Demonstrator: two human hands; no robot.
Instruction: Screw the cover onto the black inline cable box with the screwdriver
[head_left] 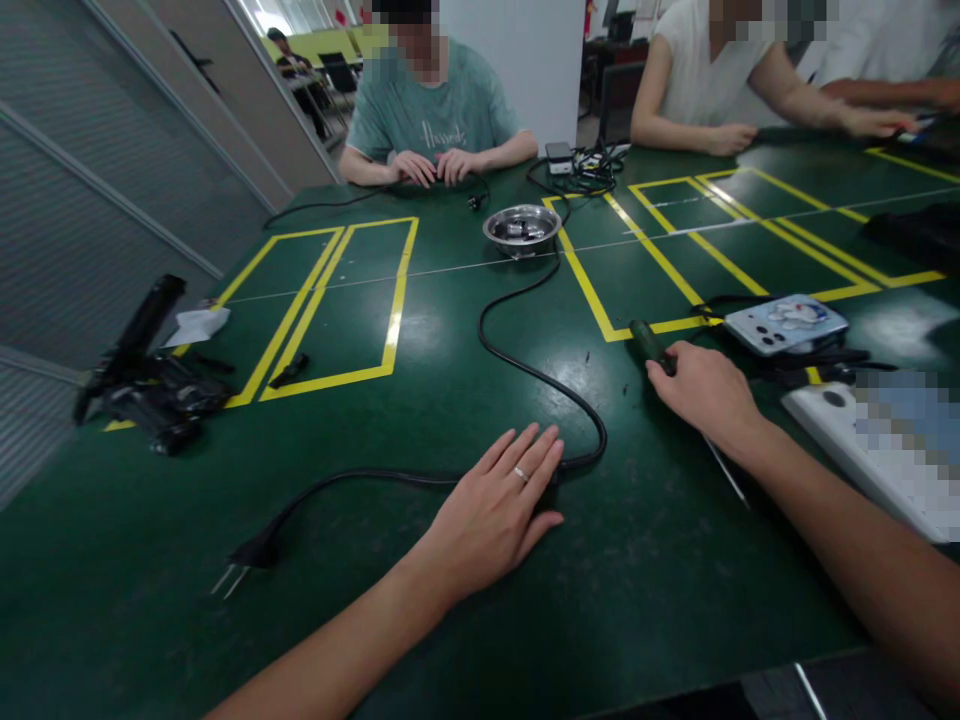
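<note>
My left hand (499,505) lies flat, fingers stretched out, over a black power cord (559,385) on the table. Something dark shows at the edge of that palm, mostly hidden. The cord's two-pin plug (251,552) rests to the left of my wrist. In my right hand (705,385) is a screwdriver (651,345); its dark green handle sticks out past my fingers, and the thin metal shaft points back toward me under my wrist. From my left hand the cord curves away toward a metal bowl (521,230) with small metallic parts inside.
The green table (420,660) carries yellow tape outlines. A phone (786,325) and a white device (862,450) lie at right. Black gear (157,390) sits at left, with a small black piece (291,370) nearby. Across the table, people work beside tangled cables (592,172).
</note>
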